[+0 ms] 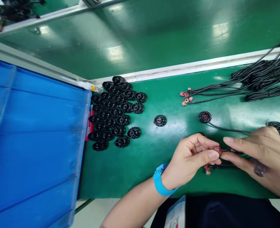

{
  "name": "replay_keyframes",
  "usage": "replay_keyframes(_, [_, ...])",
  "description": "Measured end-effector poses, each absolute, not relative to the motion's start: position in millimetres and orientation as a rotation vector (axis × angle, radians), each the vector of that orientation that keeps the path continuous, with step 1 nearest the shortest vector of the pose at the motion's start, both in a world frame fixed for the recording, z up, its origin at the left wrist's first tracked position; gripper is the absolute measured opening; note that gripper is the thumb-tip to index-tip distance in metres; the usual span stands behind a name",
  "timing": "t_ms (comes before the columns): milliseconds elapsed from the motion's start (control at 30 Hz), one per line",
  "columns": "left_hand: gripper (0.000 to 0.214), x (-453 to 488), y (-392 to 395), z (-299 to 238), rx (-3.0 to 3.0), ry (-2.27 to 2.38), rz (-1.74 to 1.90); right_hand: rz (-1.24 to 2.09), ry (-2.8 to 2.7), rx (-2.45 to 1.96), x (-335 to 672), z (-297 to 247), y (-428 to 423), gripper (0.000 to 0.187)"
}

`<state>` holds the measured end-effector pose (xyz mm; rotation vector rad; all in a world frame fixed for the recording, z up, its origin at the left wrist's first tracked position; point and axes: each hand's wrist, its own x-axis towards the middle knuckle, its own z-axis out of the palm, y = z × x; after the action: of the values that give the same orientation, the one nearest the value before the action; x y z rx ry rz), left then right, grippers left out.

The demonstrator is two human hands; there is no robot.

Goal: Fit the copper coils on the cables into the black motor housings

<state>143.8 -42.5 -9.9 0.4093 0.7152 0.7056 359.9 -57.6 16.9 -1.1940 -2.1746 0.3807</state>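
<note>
While left hand (189, 160) pinches red piece (217, 149), right hand (269, 155) spreads alongside.

Green workbench (121, 171), bundled cables (257, 79) and clustered black parts (117, 111) show a workshop.

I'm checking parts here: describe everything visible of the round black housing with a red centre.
The round black housing looks like plastic, with fins around its rim and a red toothed piece at its centre. It lies face up on the green table. A black cable runs from its side toward the right hand; neither hand touches the housing.
</note>
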Motion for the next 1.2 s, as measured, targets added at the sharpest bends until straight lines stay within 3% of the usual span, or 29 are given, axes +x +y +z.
replay_keyframes(100, [0.028,144,-44,-11,0.415,0.734,0.688,0.356,-2.163,-1.178,365,15,-61,0.062])
replay_keyframes(533, [0.032,144,-52,-6,0.648,0.855,0.746,0.157,-2.235,-1.059,354,5,-59,0.012])
replay_keyframes(633, [0.030,142,-51,-4,0.803,0.877,0.812,0.308,-2.171,-1.089,354,4,-58,0.015])
replay_keyframes(767, [0.031,134,-42,-1,0.966,0.954,0.951,0.782,-1.742,-1.134,364,2,-59,0.020])
replay_keyframes(867, [0.024,127,-33,-1,1.037,1.066,1.023,1.077,-1.259,-1.078,375,1,-52,0.009])
replay_keyframes(900, [0.022,125,-30,-2,1.054,1.099,1.037,1.124,-1.172,-1.068,378,2,-48,0.004])
replay_keyframes(1200, [0.020,112,-21,-8,1.172,1.247,1.080,1.344,-0.812,-1.028,382,15,-27,0.029])
